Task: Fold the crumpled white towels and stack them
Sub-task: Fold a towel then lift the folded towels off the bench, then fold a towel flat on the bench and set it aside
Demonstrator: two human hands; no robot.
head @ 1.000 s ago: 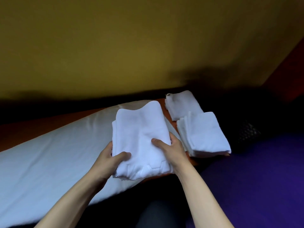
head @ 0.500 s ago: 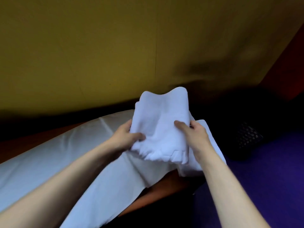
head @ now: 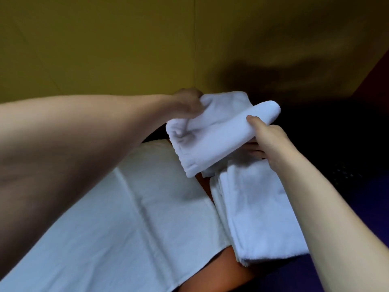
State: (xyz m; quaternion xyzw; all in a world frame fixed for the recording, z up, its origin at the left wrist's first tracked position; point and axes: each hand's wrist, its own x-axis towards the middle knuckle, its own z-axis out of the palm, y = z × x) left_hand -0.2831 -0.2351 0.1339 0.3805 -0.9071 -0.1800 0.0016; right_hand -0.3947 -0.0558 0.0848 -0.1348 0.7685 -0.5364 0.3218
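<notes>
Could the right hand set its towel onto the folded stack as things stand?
Probably yes: the right hand grips the folded towel just above the stack, whose top looks bare.

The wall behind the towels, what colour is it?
The wall is mustard yellow, plain; the head view shows it.

The folded towel (head: pixel 219 133) in the upper middle is soft white terry cloth, nappy and matt. The stacked towel (head: pixel 256 209) at lower right looks alike. The white sheet (head: pixel 117 239) at lower left is smoother woven cloth. The wall (head: pixel 105 43) above is matt ochre.
</notes>
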